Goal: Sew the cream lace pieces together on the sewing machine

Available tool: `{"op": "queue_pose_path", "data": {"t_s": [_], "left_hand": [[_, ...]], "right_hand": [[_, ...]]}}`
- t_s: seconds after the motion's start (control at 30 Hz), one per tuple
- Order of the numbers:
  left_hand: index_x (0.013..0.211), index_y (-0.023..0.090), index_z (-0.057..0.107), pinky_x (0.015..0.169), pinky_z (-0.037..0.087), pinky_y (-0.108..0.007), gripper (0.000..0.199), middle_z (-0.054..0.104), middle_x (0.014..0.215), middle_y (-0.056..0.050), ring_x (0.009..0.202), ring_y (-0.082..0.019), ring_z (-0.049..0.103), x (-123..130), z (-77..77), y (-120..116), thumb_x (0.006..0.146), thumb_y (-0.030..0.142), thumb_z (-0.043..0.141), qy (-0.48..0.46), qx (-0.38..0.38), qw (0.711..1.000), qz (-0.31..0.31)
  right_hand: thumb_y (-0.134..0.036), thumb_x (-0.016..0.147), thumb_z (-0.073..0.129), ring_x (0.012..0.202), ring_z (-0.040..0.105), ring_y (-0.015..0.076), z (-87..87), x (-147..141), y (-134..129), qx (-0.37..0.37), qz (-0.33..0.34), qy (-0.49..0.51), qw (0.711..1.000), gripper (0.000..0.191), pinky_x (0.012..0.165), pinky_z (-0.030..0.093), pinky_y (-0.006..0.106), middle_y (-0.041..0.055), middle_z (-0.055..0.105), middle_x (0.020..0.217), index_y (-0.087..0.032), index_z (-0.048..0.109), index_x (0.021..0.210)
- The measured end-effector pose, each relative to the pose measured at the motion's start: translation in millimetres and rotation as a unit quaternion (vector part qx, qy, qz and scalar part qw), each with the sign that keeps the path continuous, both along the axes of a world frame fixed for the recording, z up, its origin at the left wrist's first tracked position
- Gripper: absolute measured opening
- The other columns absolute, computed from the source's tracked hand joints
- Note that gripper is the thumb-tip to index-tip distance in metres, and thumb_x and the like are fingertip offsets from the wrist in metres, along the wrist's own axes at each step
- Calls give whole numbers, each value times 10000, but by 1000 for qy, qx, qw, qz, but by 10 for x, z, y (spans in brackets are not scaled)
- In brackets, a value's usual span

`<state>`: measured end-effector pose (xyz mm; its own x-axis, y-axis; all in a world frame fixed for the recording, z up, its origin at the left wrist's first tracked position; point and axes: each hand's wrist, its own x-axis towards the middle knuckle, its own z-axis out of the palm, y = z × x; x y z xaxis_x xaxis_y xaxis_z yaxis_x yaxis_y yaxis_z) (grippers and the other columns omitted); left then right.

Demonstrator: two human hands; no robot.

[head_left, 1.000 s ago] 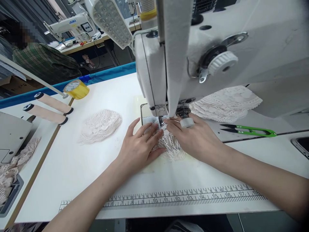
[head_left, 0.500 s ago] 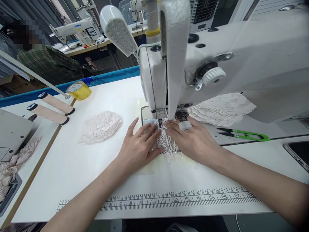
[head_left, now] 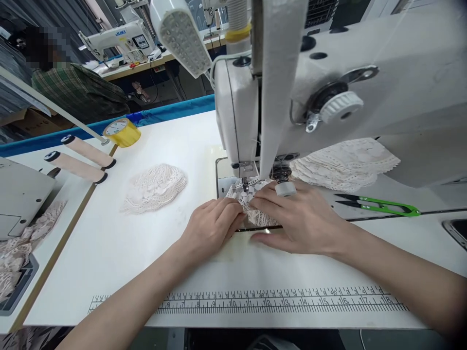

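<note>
Left hand [head_left: 211,228], fingers bunched at the lace piece [head_left: 261,218], tips hidden, pinch indeterminable; right hand [head_left: 304,218], fingers outstretched upon it, thumb spread. Lace piece under presser foot [head_left: 245,185], partly covered. Beyond: lace stack [head_left: 346,163], partly masked by sewing machine [head_left: 237,112].

We look through one head-worn camera, set above and behind our left grip [head_left: 214,226] and right grip [head_left: 308,216], facing forward and down over them. Both lie close to us, near the middle of the view, and our forearms [head_left: 148,287] run back from them on either side. The sewing machine [head_left: 239,114] is close too, standing just beyond the grips and spreading to their right. Nearer than the grips, we take in the front edge of the tabletop [head_left: 204,319]; well beyond them, leftward, we reach a person [head_left: 80,90] and a far sewing machine [head_left: 122,43].
</note>
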<state>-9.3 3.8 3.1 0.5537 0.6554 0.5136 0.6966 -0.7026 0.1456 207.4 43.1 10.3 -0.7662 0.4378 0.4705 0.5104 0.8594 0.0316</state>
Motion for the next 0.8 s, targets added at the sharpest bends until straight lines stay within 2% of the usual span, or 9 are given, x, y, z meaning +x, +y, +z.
{"op": "queue_pose_path", "data": {"t_s": [0.07,0.1,0.17,0.27,0.4,0.6,0.8], "left_hand": [[1006,153,535,661,548,-283,92,701,931,-85,808,-170,662,13,-2,-6,932,207,539,3,-2,1000,-1],[1047,143,540,690,560,-309,155,702,989,-109,865,-193,668,16,-1,-13,925,238,555,15,1,1000,-3],[1150,122,547,739,573,-356,274,692,1104,-145,952,-232,668,17,1,-30,914,262,560,50,8,999,1],[1245,119,560,786,574,-376,346,680,1200,-134,1019,-246,664,3,5,-52,907,188,534,99,27,995,6],[1226,107,610,864,567,-386,332,687,1200,-119,1158,-264,624,-13,12,-71,905,152,537,136,50,990,2],[1189,75,632,911,569,-391,298,690,1188,-124,1126,-251,653,0,12,-77,915,144,540,154,70,986,6],[1183,91,637,918,564,-393,286,689,1183,-128,1130,-247,652,3,14,-70,927,149,522,155,68,986,8]], "right_hand": [[-219,900,535,757,617,185,-2,-21,-11,31,-6,-1,1000,175,695,418,327,47,724,905,-165,694,949],[-97,865,514,733,615,162,-3,-31,-16,46,-1,4,999,208,708,425,313,25,728,907,-178,696,921],[12,822,472,703,618,131,-3,-42,-28,63,14,16,998,310,740,447,296,-5,736,898,-195,699,867],[-5,844,468,765,657,128,1,-38,-49,61,28,32,997,306,770,480,290,-10,745,864,-197,706,844],[-12,851,471,747,669,122,2,-25,-69,66,30,34,997,308,773,501,285,-8,748,831,-198,715,822],[-18,857,472,719,665,123,0,-39,-66,73,31,37,996,304,760,503,280,-8,748,814,-196,715,810],[-4,851,448,712,662,121,8,-47,-67,78,28,34,996,326,754,496,283,-9,746,795,-188,711,800]]}}
